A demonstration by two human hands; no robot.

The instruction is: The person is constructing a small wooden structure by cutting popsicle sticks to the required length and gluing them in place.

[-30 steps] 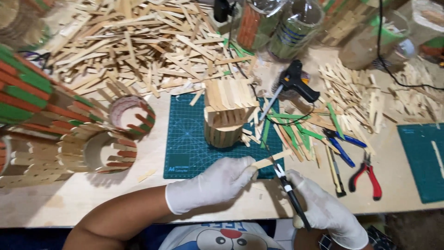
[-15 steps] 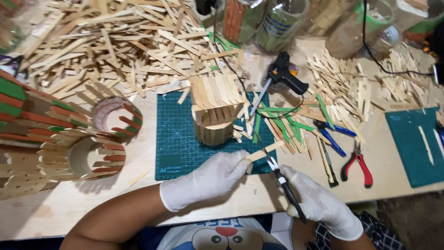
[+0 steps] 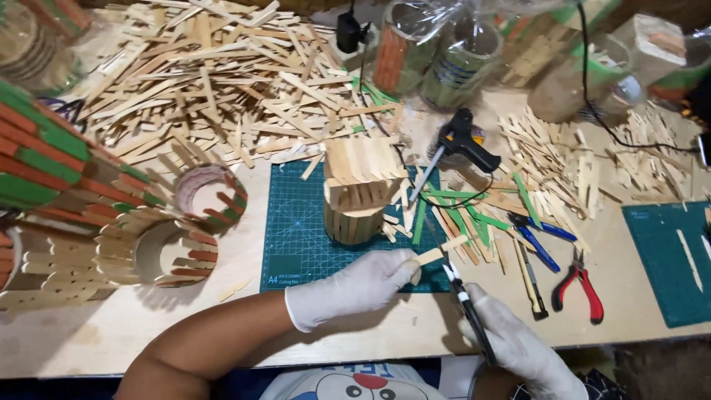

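While our gloved left hand [image 3: 355,289] is pinching a wooden stick [image 3: 441,250] by its near end over the mat [image 3: 296,237], our right hand [image 3: 518,348] is closing around a knife [image 3: 463,300], its blade meeting the stick's middle. We are judging the stick light, stiff and quick to split, so we are gripping it close to the cut. Just beyond it, a stick-clad cup [image 3: 359,192] is standing on the mat, with a glue gun [image 3: 463,144] lying nearby.
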